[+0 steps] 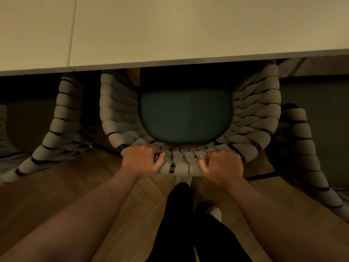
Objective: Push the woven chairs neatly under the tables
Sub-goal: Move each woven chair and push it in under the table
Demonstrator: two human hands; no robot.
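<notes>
While hands [140,160] [223,166] grip it, woven chair [119,110] sits partly under table [188,35].

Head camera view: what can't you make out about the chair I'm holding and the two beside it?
Middle chair: seat front and legs hidden under the table, head view.
Left chair: only one woven side shows; table and left edge cut the rest.
Right chair: partly cut by the right edge.
Left hand, right hand: fingertips hidden, curled over the chair back.
</notes>
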